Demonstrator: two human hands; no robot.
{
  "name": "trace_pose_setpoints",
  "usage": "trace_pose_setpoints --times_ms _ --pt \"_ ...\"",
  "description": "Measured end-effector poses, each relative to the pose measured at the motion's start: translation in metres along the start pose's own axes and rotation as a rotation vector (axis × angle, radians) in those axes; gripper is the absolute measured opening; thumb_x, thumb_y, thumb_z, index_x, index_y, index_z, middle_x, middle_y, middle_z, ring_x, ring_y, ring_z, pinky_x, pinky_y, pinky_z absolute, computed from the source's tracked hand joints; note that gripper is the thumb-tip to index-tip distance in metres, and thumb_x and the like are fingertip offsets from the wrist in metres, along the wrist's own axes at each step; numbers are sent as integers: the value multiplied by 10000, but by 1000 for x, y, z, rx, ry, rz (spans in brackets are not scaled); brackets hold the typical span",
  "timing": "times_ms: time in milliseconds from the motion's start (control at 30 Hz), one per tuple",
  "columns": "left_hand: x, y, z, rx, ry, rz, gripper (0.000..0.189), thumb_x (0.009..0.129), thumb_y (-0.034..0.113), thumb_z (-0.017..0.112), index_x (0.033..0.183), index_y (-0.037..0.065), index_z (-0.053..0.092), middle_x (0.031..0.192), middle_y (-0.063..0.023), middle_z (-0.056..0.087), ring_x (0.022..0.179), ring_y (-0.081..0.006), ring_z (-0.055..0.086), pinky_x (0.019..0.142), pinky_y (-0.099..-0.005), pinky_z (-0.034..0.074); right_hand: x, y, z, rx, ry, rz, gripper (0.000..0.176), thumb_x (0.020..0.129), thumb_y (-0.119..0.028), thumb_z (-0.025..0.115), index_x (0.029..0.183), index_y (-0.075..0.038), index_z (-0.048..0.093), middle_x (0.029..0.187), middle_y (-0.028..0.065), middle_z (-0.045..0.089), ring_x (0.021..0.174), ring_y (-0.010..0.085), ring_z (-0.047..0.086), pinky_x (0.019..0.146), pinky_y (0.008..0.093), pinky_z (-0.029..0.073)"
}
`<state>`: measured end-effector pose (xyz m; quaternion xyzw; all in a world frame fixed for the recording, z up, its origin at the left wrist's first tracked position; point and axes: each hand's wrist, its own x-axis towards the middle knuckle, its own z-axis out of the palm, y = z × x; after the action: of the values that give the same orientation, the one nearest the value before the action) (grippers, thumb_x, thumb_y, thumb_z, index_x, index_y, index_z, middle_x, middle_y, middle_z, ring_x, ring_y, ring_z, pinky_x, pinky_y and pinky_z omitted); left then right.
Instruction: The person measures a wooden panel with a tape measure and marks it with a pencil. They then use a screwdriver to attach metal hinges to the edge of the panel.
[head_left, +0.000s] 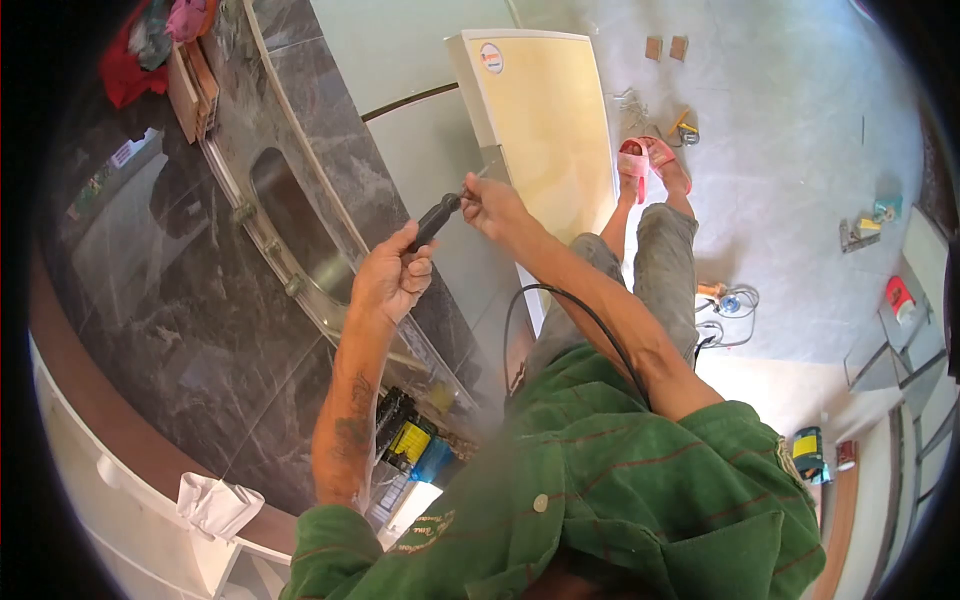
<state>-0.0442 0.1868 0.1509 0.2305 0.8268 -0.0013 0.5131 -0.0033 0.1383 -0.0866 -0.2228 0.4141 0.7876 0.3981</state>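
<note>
Black screwdriver-like tool [435,222], one: is being held at eleven o'clock from the view's centre, its handle being enclosed by the curled fingers of the left hand [392,278]. Right hand [493,208], at two o'clock from the left: thumb and fingertips are being pressed together near the tool's shaft; whether the shaft itself is being gripped cannot be told. Panel [555,120], yellow-faced, pale-edged: is being seen at one o'clock from the right hand. Pink sandals [635,160], one pair: are being worn between two and three o'clock from the tool.
</note>
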Motion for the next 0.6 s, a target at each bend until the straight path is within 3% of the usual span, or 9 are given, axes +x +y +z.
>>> trace_pose_setpoints --times_ms 67,300,400,600 --pt "3 1 4 177 34 103 320 905 207 670 1086 -44 588 720 -97 602 519 -143 529 427 -265 415 -19 -2 10 24 -16 -19 174 983 -184 554 929 -21 532 827 66 533 652 130 501 486 194 398" --pt "-24 4 21 1026 350 1000 368 870 263 710 1054 -41 614 780 -113 592 586 -174 571 504 -294 459 7 -6 3 159 -71 35 176 1009 -177 498 992 -1 493 851 70 527 587 70 455 453 155 366" --pt "-12 20 12 51 99 -53 370 923 308 651 942 -58 598 692 -95 588 489 -128 510 399 -239 379 17 0 -5 206 -114 12 172 1004 -178 508 978 -9 496 860 70 524 584 70 451 455 166 368" --pt "23 15 -11 -143 -97 -135 316 927 277 646 902 -34 599 711 -90 600 499 -132 523 409 -239 385 7 0 -1 175 -105 -17 152 999 -164 518 977 -16 487 862 65 536 578 67 449 465 176 364"
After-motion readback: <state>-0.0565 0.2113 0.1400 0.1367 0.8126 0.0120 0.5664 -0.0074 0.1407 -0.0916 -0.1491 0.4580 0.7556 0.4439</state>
